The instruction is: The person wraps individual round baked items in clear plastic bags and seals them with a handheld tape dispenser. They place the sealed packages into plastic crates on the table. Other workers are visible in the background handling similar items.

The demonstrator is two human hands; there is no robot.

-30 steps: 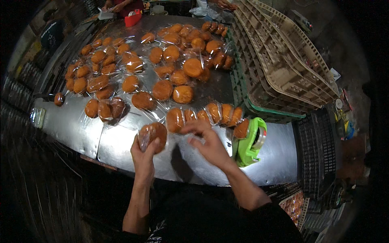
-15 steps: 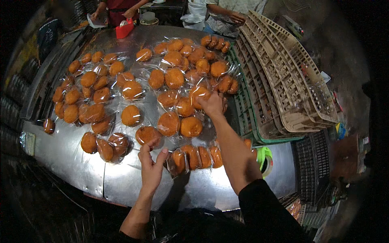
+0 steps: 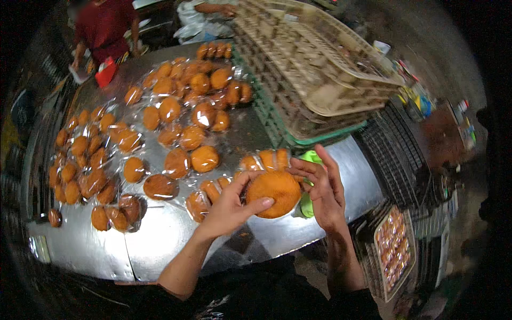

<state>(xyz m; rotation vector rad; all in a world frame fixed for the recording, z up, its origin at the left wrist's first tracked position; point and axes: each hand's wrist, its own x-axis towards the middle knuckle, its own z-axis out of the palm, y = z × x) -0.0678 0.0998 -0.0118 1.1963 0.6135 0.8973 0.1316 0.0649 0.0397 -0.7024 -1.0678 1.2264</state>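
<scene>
My left hand grips a round orange-brown bun, thumb across its face. My right hand is beside the bun's right edge, fingers extended and apart, some fingertips at or near it. Just behind both hands, a row of plastic-wrapped buns lies on the metal table, and a bright green tape dispenser is partly hidden by my right hand. Many more bagged buns are spread over the left and middle of the table.
Stacked plastic crates stand at the back right, with black crates beside the table. A crate of packaged items sits low at the right. A co-worker in red stands by a red dispenser; another's hand is beyond.
My right hand, earlier reaching into the pile, has come back toward me. My left hand, open half a second ago, has moved right and now holds a bun. The view has shifted rightward.
</scene>
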